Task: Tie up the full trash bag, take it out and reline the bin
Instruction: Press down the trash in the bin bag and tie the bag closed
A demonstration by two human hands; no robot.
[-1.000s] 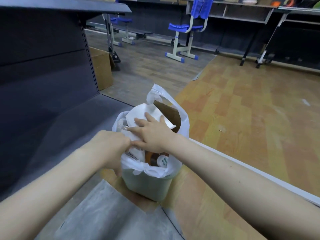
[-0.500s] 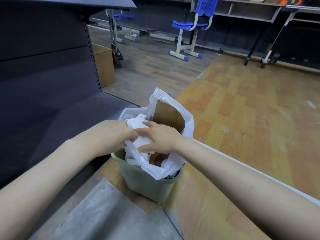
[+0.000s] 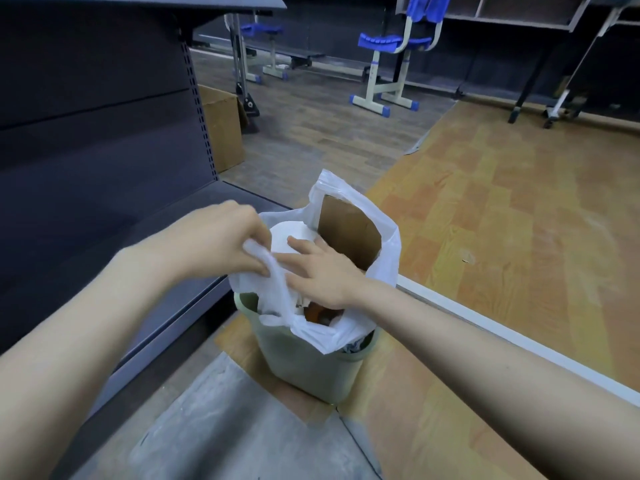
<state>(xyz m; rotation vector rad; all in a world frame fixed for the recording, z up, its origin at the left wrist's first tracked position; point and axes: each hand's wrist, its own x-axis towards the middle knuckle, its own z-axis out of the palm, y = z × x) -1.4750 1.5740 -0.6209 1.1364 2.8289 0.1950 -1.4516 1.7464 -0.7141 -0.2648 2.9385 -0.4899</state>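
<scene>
a pale green bin (image 3: 308, 362) stands on the floor (image 3: 502, 216) at the foot of a dark shelf unit (image 3: 104, 133), where the orange wood-look flooring meets a grey patch. inside it sits a white trash bag (image 3: 386, 258), stuffed well above the rim, with its near edge folded down over the front lip of the bin. a brown piece of cardboard (image 3: 346, 233) stands upright in the far side of the bag, and a white roll of paper (image 3: 291, 237) lies just in front of it; something orange-brown shows lower down among the rubbish (too hidden to name).

the left hand (image 3: 221, 240) is closed around one handle strip (image 3: 277, 278) of the bag, thumb and fingers pinched on it, pulling it up and toward the left so the plastic is stretched into a twisted band. the right hand (image 3: 322, 271) lies over the mouth of the bag, palm down, fingers loosely spread and pointing left, the tips touching the same strip and the paper roll; whether it actually grips the plastic cannot be told. both forearms are bare.

a cardboard box (image 3: 223, 129) sits on the floor behind the end of the shelf unit. farther back stand a blue chair (image 3: 391, 53) with a white frame and a second blue seat, well apart from the bin, and desks along the rear wall
</scene>
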